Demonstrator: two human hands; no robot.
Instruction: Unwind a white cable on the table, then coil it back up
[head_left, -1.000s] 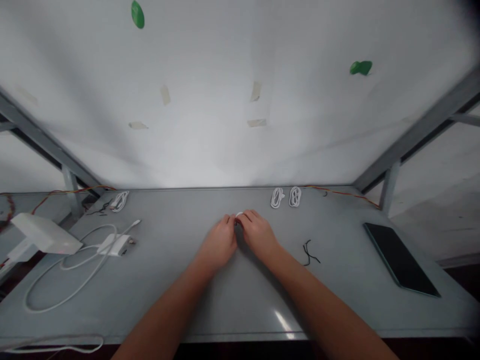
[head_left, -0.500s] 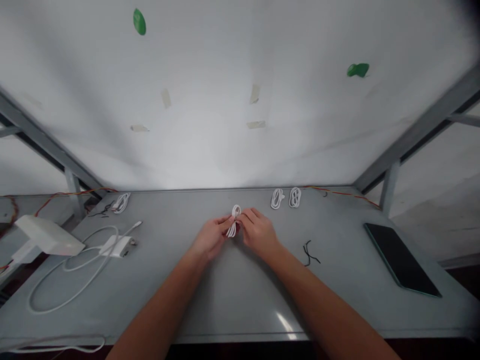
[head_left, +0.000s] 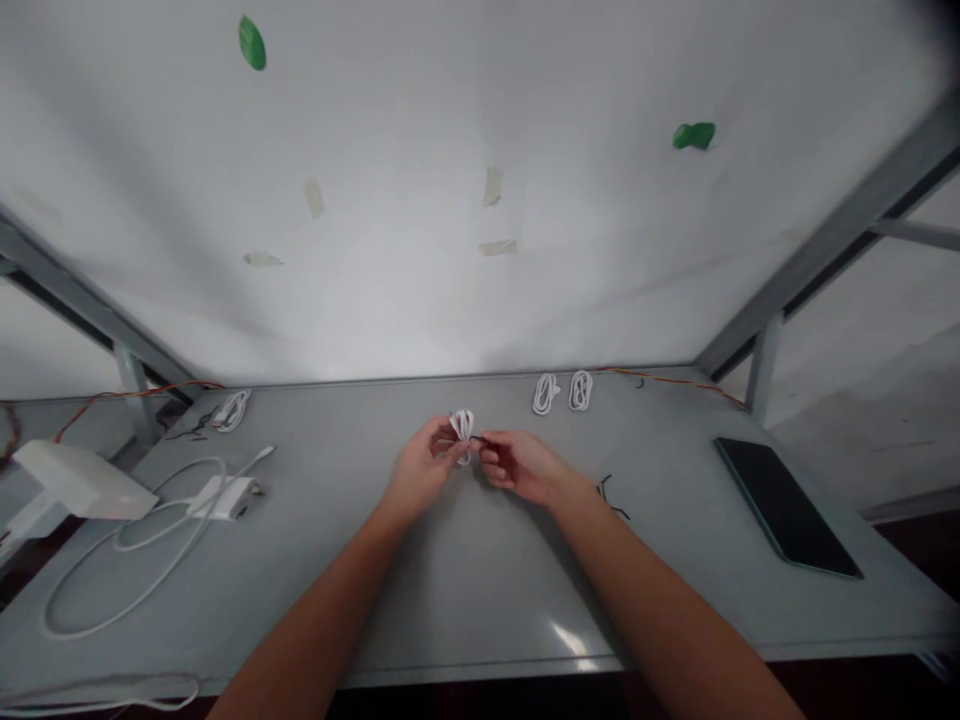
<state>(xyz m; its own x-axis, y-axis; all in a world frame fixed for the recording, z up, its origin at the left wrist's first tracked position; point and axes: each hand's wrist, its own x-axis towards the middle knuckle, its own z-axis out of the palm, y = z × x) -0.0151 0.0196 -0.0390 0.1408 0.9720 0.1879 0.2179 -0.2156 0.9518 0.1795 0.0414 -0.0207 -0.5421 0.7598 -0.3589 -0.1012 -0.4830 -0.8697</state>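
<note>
My left hand [head_left: 422, 468] pinches a small coiled white cable [head_left: 462, 427] held just above the grey table [head_left: 465, 590], near its middle. My right hand [head_left: 517, 466] is closed beside it, its fingertips pinching a thin dark tie at the coil's waist. Both hands meet at the coil. Two more coiled white cables [head_left: 559, 392] lie side by side at the back of the table, to the right of my hands. A few loose black ties [head_left: 609, 494] lie just right of my right wrist.
A dark tablet [head_left: 784, 505] lies flat at the right. At the left sit a white charger [head_left: 225, 495] with a long loose white cable [head_left: 120, 580], a white box [head_left: 71, 482] and another coiled cable [head_left: 232, 409]. A white wall stands behind.
The hands, cupped together on the table a second ago, have lifted slightly and parted, showing the coiled white cable between them. The view has shifted a little to the right.
</note>
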